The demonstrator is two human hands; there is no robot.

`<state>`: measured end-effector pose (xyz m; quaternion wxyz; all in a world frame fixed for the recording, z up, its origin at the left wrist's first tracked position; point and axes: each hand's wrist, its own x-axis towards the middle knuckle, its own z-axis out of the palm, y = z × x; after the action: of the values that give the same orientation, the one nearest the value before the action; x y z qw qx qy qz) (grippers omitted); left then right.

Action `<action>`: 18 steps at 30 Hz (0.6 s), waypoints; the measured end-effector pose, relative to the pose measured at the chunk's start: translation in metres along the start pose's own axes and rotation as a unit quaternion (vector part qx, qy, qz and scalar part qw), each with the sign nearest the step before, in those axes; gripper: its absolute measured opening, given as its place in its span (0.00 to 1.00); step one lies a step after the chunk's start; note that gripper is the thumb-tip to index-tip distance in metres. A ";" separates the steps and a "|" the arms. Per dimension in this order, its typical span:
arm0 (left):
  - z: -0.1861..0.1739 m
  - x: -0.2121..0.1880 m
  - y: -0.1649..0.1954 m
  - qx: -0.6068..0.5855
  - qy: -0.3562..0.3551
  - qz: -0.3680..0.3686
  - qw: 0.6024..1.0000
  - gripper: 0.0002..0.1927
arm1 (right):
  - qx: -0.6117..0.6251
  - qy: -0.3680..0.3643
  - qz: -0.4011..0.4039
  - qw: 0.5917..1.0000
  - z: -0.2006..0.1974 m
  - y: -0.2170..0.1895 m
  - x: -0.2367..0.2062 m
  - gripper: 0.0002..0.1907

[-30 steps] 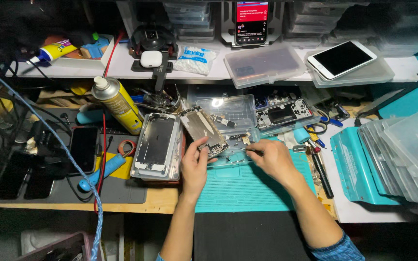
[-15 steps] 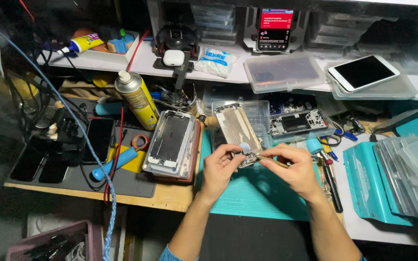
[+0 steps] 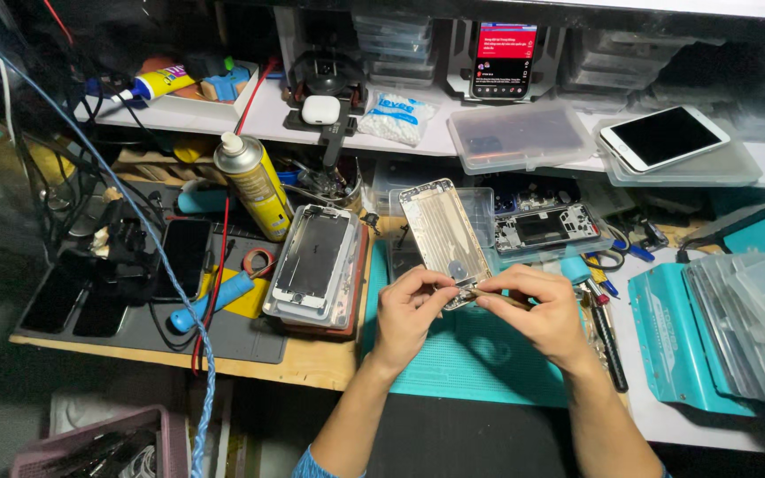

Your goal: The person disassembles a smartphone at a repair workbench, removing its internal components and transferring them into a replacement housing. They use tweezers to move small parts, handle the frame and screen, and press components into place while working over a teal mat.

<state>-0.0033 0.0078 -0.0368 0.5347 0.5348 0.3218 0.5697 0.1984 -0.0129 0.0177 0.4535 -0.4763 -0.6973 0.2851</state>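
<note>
Two closed grips: left hand (image 3: 407, 312) pinching phone housing (image 3: 444, 241) by its lower edge, right hand (image 3: 537, 312) gripping thin tool (image 3: 495, 296) against it.

Phone housing (image 3: 443, 235) lower end hidden behind hands; tool (image 3: 498, 298) tip too small to tell

— What's worn on the 2 arms?
— Blue sleeves, only the edges showing at the bottom of the view; the forearms are bare.
— And the left hand (image 3: 406, 312) and right hand (image 3: 535, 312)?
— Bare — no gloves, rings or watch visible.
</note>
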 end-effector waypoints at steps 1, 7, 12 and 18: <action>0.000 0.000 0.001 0.004 0.001 0.002 1.000 0.04 | -0.001 0.000 -0.003 1.000 0.000 0.000 0.000 0.09; -0.002 0.001 0.003 -0.005 -0.010 0.006 1.000 0.04 | -0.008 -0.006 -0.008 1.000 -0.002 -0.002 0.001 0.09; -0.003 0.000 0.004 -0.008 -0.012 -0.009 1.000 0.05 | -0.012 -0.007 -0.005 1.000 -0.002 -0.004 0.001 0.09; -0.006 0.001 0.006 0.016 -0.022 -0.006 1.000 0.05 | -0.017 -0.013 -0.005 1.000 -0.004 -0.007 0.003 0.09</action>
<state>-0.0102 0.0081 -0.0324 0.5363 0.5537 0.3223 0.5494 0.1988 -0.0132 0.0262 0.4375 -0.4766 -0.7105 0.2770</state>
